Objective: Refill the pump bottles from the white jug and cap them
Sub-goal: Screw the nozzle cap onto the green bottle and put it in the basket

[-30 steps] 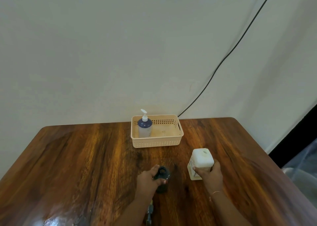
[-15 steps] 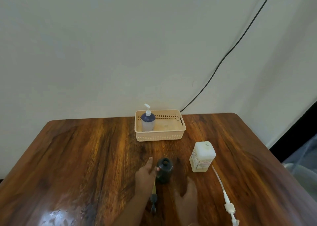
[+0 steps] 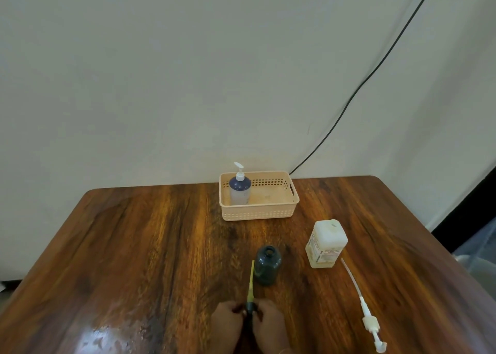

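A dark pump bottle [image 3: 267, 265] stands open-necked at the table's front centre. Its dark pump head [image 3: 250, 307] with a yellowish tube lies just in front of it, tube pointing toward the bottle. My left hand [image 3: 227, 324] and my right hand [image 3: 269, 325] both pinch that pump head at the near edge. The white jug [image 3: 326, 243] stands upright to the right, untouched. A white pump with a long tube [image 3: 362, 308] lies loose on the table by the jug. A second pump bottle [image 3: 240, 188], capped, stands in the beige basket [image 3: 259, 214].
The wooden table [image 3: 134, 246] meets a pale wall at the back. A black cable [image 3: 362, 85] runs down the wall behind the basket. The table's right edge drops off near a dark doorway.
My right hand left the jug and came to the front centre. My left hand left the dark bottle. Both hands now hold the dark pump head.
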